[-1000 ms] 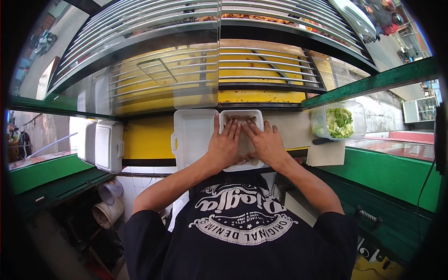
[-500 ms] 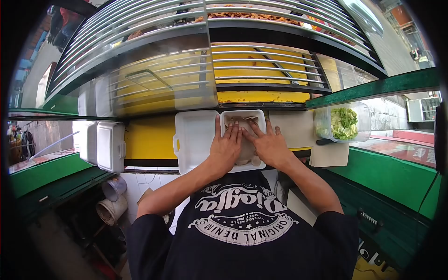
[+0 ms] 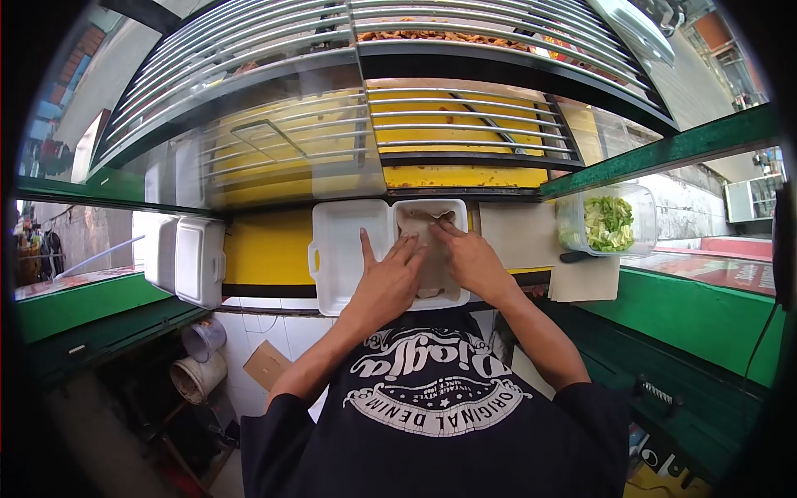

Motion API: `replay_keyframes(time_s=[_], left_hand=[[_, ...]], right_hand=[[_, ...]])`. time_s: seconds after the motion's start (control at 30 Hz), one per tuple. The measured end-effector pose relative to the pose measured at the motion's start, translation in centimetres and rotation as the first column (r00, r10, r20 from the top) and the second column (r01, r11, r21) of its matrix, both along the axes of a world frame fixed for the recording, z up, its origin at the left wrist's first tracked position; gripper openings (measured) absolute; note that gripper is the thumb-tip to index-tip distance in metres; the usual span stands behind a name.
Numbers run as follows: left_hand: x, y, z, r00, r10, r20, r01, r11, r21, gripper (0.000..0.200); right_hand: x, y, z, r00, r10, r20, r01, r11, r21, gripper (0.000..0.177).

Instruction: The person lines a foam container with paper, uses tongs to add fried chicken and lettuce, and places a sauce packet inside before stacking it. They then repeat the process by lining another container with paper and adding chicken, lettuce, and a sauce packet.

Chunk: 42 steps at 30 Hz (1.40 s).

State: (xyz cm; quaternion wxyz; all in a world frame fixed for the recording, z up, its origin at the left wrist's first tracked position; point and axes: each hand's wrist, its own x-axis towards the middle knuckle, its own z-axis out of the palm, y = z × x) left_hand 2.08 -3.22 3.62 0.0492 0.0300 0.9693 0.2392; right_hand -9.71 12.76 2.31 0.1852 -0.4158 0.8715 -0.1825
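Note:
A white foam takeaway box [image 3: 353, 264] lies open before me, its lid to the left and its base to the right. Brown paper [image 3: 432, 270] lines the base, creased along its far edge. My left hand [image 3: 388, 280] is open, its fingertips on the paper's left side and its thumb spread over the lid. My right hand [image 3: 475, 259] presses the paper near the upper right of the base with outstretched fingers. Neither hand grips anything that I can see.
Stacked closed foam boxes [image 3: 200, 261] stand at the left. On the right are brown paper sheets [image 3: 519, 236], a dark handle [image 3: 579, 256] and a clear tub [image 3: 647, 217] of cut lettuce [image 3: 608, 224]. A metal-barred rack [image 3: 465, 120] rises behind the counter.
My left thumb has swung out over the lid, and my right fingers have drawn together near the paper's far right. More of the paper shows between my hands.

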Motion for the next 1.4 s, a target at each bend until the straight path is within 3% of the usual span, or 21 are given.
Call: replay_keyframes(time_s=[0.03, 0.1, 0.13, 0.2, 0.27, 0.3, 0.37, 0.4, 0.5, 0.53, 0.6, 0.73, 0.8, 0.87, 0.93, 1.07, 1.13, 1.2, 1.27, 1.33, 1.4], left_hand=[[1.1, 0.1, 1.3, 0.99, 0.118, -0.082, -0.108, 0.987, 0.121, 0.046], [3.5, -1.0, 3.7, 0.976, 0.219, -0.008, -0.209, 0.941, 0.266, 0.036], [4.7, -1.7, 5.3, 0.939, 0.297, 0.174, -0.341, 0.875, 0.345, 0.03], [7.4, -3.2, 6.4, 0.84, 0.349, 0.416, -0.519, 0.74, 0.427, 0.025], [8.8, -4.1, 8.6, 0.689, 0.287, 0.666, -0.595, 0.748, 0.293, 0.03], [10.0, -4.2, 7.9, 0.685, 0.296, 0.666, -0.603, 0.743, 0.29, 0.03], [12.2, -4.2, 4.8, 0.831, 0.242, 0.5, -0.399, 0.887, 0.233, 0.045], [12.1, -3.7, 3.8, 0.829, 0.253, 0.498, -0.409, 0.883, 0.232, 0.045], [12.5, -1.8, -0.7, 0.796, 0.375, 0.475, -0.601, 0.398, 0.693, 0.071], [12.5, -0.7, -1.2, 0.721, 0.428, 0.545, -0.637, 0.102, 0.764, 0.064], [11.9, 0.4, -3.0, 0.491, 0.547, 0.678, -0.704, -0.21, 0.679, 0.052], [11.0, 1.5, -4.8, 0.448, 0.622, 0.643, -0.663, -0.251, 0.705, 0.031], [11.4, 1.8, -5.6, 0.487, 0.631, 0.603, -0.797, 0.038, 0.603, 0.024], [10.9, 1.9, -5.4, 0.448, 0.652, 0.612, -0.82, 0.026, 0.572, 0.019], [10.0, 1.7, -5.0, 0.297, 0.606, 0.738, -0.783, -0.288, 0.552, 0.019], [10.6, 1.7, -7.4, 0.366, 0.64, 0.676, -0.727, -0.258, 0.637, 0.02], [10.6, 1.7, -6.9, 0.35, 0.678, 0.646, -0.787, -0.161, 0.595, 0.023], [10.7, 1.5, -7.0, 0.323, 0.648, 0.689, -0.772, -0.242, 0.588, 0.024], [10.6, 1.5, -6.8, 0.291, 0.615, 0.733, -0.75, -0.329, 0.574, 0.025], [10.3, 1.5, -6.1, 0.284, 0.633, 0.72, -0.601, -0.467, 0.648, 0.025], [10.5, 1.3, -5.6, 0.272, 0.624, 0.732, -0.598, -0.486, 0.637, 0.025]], right_hand=[[0.1, -0.1, 0.2, 1.0, -0.002, 0.001, 0.002, 1.0, -0.002, 0.061], [0.0, -0.7, 1.1, 0.97, -0.125, 0.209, 0.154, 0.979, -0.132, 0.065], [-0.1, -1.1, 1.8, 0.97, -0.122, 0.21, 0.152, 0.979, -0.133, 0.065], [-0.3, -1.7, 2.8, 0.794, -0.264, 0.548, 0.274, 0.96, 0.064, 0.068], [0.6, -1.9, 1.0, 0.827, -0.193, 0.528, 0.279, 0.956, -0.088, 0.071], [1.1, -2.1, 0.4, 0.858, -0.131, 0.497, 0.28, 0.93, -0.238, 0.073], [2.0, -3.1, 0.5, 0.852, -0.084, 0.517, 0.258, 0.926, -0.275, 0.073], [2.5, -3.7, 0.7, 0.844, -0.049, 0.534, 0.249, 0.918, -0.308, 0.073], [3.8, -4.8, 2.1, 0.834, -0.042, 0.55, 0.223, 0.938, -0.266, 0.07], [4.1, -5.0, 2.2, 0.841, -0.044, 0.539, 0.208, 0.947, -0.246, 0.069], [4.6, -4.8, 1.3, 0.912, 0.024, 0.41, 0.115, 0.943, -0.312, 0.065], [4.2, -5.3, 2.3, 0.944, 0.114, 0.31, -0.066, 0.985, -0.161, 0.062], [4.0, -5.5, 2.8, 0.955, 0.134, 0.264, -0.121, 0.99, -0.066, 0.061], [4.3, -5.9, 2.8, 0.961, 0.138, 0.239, -0.165, 0.982, 0.095, 0.06], [4.6, -6.2, 2.6, 0.968, 0.152, 0.2, -0.181, 0.974, 0.136, 0.06], [4.6, -6.7, 4.1, 0.973, 0.173, 0.155, -0.211, 0.938, 0.274, 0.055], [4.0, -6.0, 3.4, 0.965, 0.218, 0.149, -0.247, 0.944, 0.22, 0.051], [2.7, -5.2, 3.7, 0.953, 0.271, 0.137, -0.292, 0.942, 0.163, 0.048], [0.7, -4.5, 5.5, 0.911, 0.066, 0.407, 0.017, 0.98, -0.196, 0.044], [-1.6, -3.6, 7.0, 0.922, -0.068, 0.381, 0.147, 0.972, -0.182, 0.04], [-5.2, -2.5, 3.4, 0.976, -0.062, -0.207, 0.021, 0.981, -0.194, 0.052]])
